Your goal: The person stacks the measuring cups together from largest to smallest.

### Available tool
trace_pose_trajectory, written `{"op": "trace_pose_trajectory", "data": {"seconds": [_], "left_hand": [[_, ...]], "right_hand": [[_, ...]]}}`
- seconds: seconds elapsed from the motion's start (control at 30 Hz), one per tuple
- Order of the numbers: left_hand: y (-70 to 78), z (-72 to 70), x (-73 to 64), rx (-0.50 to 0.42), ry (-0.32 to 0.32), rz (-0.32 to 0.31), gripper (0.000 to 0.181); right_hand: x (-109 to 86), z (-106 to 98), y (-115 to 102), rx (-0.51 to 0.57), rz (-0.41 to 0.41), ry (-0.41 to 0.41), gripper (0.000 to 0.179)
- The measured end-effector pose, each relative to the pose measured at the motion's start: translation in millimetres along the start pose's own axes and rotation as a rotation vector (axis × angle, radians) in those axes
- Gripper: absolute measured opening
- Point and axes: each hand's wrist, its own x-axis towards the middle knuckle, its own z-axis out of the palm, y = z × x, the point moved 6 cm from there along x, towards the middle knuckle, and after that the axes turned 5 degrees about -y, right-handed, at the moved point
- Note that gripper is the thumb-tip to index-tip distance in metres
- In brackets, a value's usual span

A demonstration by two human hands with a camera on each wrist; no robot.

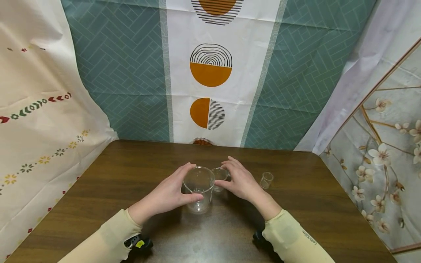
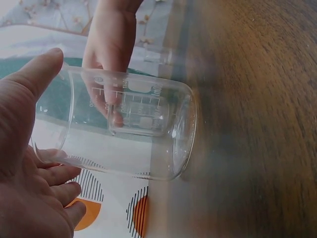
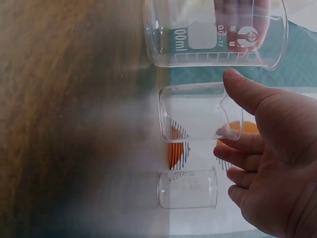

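Observation:
A large clear glass beaker [image 1: 198, 188] with white markings stands upright on the brown table. My left hand [image 1: 171, 191] holds it at the rim, thumb in front and fingers at the back left. Just to its right is a smaller glass beaker [image 3: 198, 114], partly hidden in the head view. My right hand [image 1: 241, 180] grips this one near its rim between thumb and fingers; whether the thumb presses firmly is hard to see. The smallest beaker [image 1: 266, 180] stands by itself to the right of my right hand, touched by neither hand.
The wooden table [image 1: 131, 175] reaches back to a green and white patterned cloth [image 1: 131, 73]. A cream cloth [image 1: 39, 109] hangs along the left side, and a floral cloth [image 1: 378, 164] along the right.

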Motion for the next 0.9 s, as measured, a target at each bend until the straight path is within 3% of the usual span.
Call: {"op": "trace_pose_trajectory", "data": {"seconds": [0.9], "left_hand": [[3.0,-0.7,-1.1,-0.013,0.018,0.009,0.094]], "right_hand": [[-4.7,-14,-10,0.012,-0.023,0.044,0.056]]}}
